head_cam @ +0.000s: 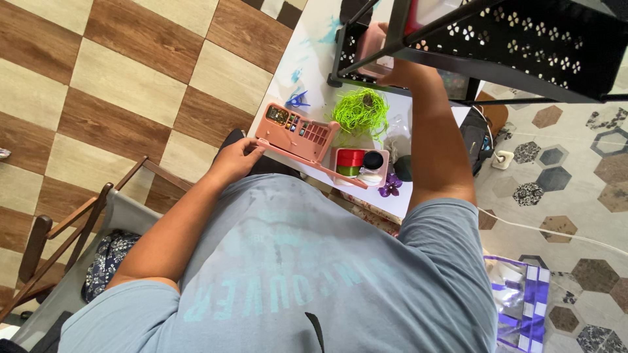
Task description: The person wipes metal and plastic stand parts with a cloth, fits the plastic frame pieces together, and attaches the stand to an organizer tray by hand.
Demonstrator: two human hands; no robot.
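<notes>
The left hand (pixel 237 159) grips the near corner of one pink plastic organiser box (pixel 297 133) on the white table (pixel 314 59), fingers narrow around its edge. At three o'clock from the box sits one small pink tray (pixel 358 167) of spools; at one o'clock, one green thread tangle (pixel 361 111). The right hand (pixel 399 73) reaches into one black perforated metal rack (pixel 523 39); I cannot tell its fingers' state.

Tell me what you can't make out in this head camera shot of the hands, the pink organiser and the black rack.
- Right hand: fingers hidden inside the black perforated metal rack; its grip cannot be told.
- Rack: cut off by the top edge.
- Small items in the pink plastic organiser box: too small to identify.
- Left hand: touches the box's edge; fingertips partly hidden.
- White table: near side hidden by the grey T-shirt.
</notes>
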